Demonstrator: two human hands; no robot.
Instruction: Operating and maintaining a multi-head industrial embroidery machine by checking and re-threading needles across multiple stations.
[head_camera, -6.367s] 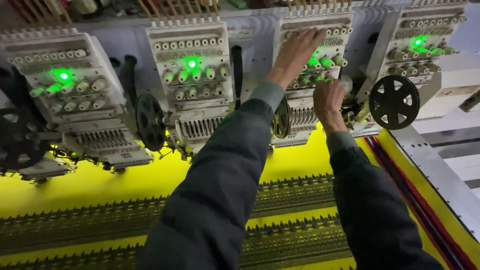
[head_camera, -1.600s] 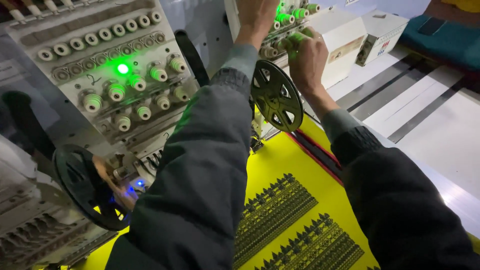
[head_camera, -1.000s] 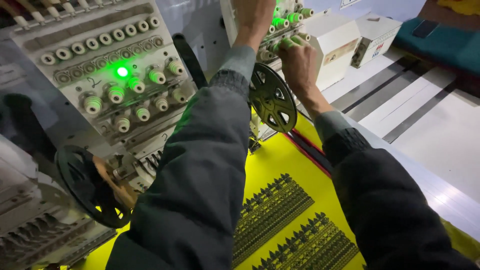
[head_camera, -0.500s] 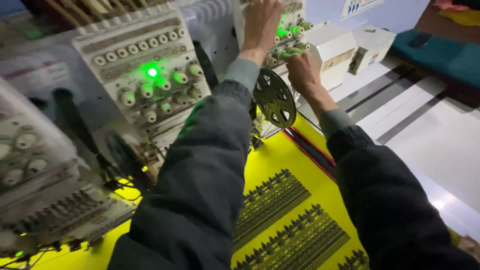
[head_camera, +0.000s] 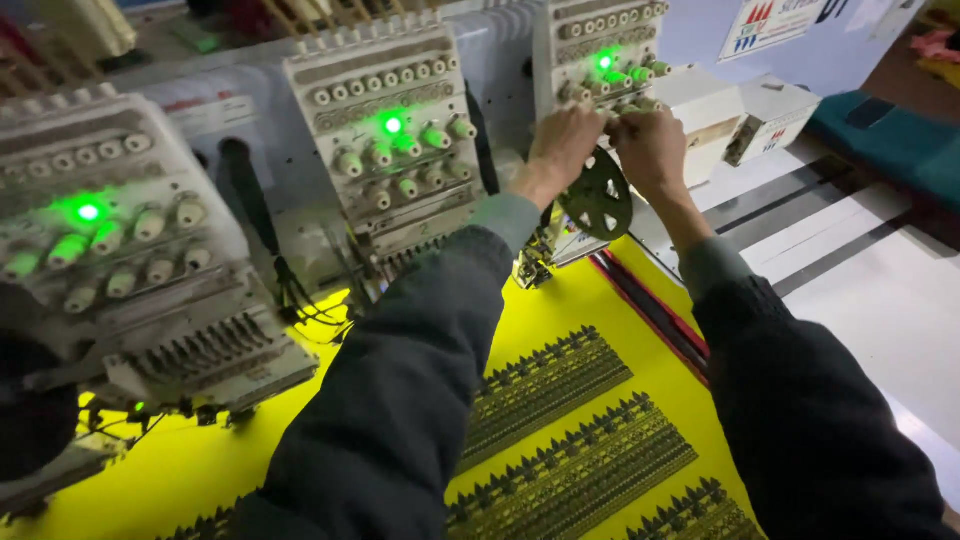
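Both my hands reach up to the far embroidery head, a white block with rows of tension knobs and a green light. My left hand pinches something small at the knobs below that light; what it grips is too small to see. My right hand is close beside it, fingers curled at the same spot. Just below the two hands hangs a dark spoked reel. Dark padded sleeves cover both my arms.
Two more embroidery heads with green lights stand to the left. Yellow fabric with dark embroidered bands lies stretched beneath them. A red-edged frame bar and a white table lie to the right.
The view has swung and pulled back, bringing a third head into sight at the left. My two hands have come together at the far head's knobs, above the reel.
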